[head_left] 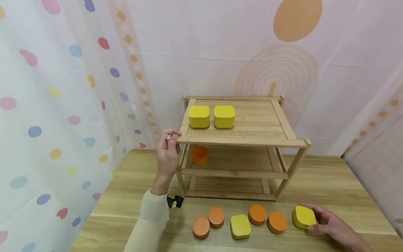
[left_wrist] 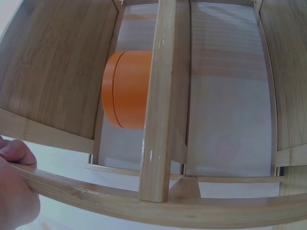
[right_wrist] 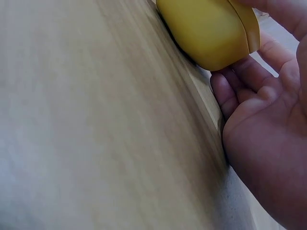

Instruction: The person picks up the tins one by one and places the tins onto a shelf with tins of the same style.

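Observation:
My left hand (head_left: 168, 150) grips the front left corner of a wooden shelf rack (head_left: 239, 141), fingers curled over the top rail. In the left wrist view its thumb side (left_wrist: 17, 187) shows against the rack's post. At the right, my right hand (head_left: 333, 225) holds a yellow square tin (head_left: 304, 217) between thumb and fingers. The right wrist view shows this tin (right_wrist: 206, 33) at the tabletop, with the fingers along its side. Two more yellow tins (head_left: 199, 117) (head_left: 224, 117) stand side by side on the rack's top board, near its left end.
On the middle shelf, at the left, stands an orange round tin (head_left: 200, 155). In front of the rack, a row of several orange round tins (head_left: 257, 214) and one yellow tin (head_left: 240, 226) lies on the wooden table (head_left: 126, 210). A patterned curtain (head_left: 201, 70) hangs behind.

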`<act>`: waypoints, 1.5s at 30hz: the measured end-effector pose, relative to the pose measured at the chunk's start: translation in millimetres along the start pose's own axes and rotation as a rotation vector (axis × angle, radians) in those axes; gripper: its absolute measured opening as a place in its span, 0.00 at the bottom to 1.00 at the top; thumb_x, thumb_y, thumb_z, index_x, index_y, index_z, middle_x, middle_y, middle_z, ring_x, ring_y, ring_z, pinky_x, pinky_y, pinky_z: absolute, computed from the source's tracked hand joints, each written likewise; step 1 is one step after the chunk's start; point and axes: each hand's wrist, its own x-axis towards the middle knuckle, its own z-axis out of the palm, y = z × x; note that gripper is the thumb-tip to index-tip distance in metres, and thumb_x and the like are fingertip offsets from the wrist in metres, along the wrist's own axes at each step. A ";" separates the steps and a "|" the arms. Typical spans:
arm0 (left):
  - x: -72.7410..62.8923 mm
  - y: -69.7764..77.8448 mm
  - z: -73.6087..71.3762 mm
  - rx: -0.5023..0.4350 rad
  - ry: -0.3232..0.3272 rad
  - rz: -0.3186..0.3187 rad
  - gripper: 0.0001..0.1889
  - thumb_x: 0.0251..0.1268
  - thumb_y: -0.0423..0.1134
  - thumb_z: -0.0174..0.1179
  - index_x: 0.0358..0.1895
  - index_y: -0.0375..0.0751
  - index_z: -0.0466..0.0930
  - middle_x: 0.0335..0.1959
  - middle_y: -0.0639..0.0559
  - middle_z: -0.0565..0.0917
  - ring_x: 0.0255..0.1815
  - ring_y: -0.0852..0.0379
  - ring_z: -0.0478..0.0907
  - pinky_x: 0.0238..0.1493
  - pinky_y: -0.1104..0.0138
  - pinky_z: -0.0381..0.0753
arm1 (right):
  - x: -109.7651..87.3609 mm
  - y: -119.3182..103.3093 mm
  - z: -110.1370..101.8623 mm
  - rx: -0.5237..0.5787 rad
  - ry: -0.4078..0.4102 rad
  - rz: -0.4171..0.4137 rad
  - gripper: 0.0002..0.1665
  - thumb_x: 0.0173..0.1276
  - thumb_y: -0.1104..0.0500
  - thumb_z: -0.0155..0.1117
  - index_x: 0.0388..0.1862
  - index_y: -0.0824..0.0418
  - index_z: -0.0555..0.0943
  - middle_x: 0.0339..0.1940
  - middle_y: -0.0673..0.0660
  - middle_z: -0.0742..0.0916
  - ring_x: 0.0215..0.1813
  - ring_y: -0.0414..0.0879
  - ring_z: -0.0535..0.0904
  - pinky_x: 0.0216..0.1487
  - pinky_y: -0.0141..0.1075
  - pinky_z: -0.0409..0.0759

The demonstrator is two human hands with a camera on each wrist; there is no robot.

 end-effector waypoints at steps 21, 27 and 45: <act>-1.6 0.7 -1.8 0.018 -0.009 -0.015 0.12 0.75 0.32 0.40 0.42 0.24 0.69 0.28 0.53 0.71 0.19 0.60 0.62 0.23 0.72 0.64 | 1.3 -0.4 3.9 0.093 -0.013 -0.036 0.32 0.76 0.72 0.42 0.77 0.57 0.60 0.66 0.35 0.76 0.63 0.30 0.73 0.60 0.26 0.73; -0.1 2.3 -1.3 0.018 -0.010 -0.010 0.12 0.75 0.32 0.40 0.42 0.25 0.70 0.22 0.53 0.66 0.19 0.59 0.62 0.23 0.72 0.64 | 1.9 -2.4 0.9 0.137 -0.044 -0.091 0.33 0.75 0.74 0.40 0.78 0.63 0.58 0.67 0.38 0.76 0.63 0.33 0.74 0.61 0.28 0.74; -0.4 1.8 -1.0 0.017 -0.020 -0.016 0.12 0.76 0.33 0.40 0.42 0.25 0.70 0.22 0.53 0.64 0.19 0.59 0.61 0.22 0.71 0.64 | 3.5 -19.8 -2.3 0.124 -0.057 -0.194 0.35 0.73 0.78 0.37 0.77 0.61 0.59 0.68 0.43 0.77 0.61 0.37 0.77 0.58 0.32 0.78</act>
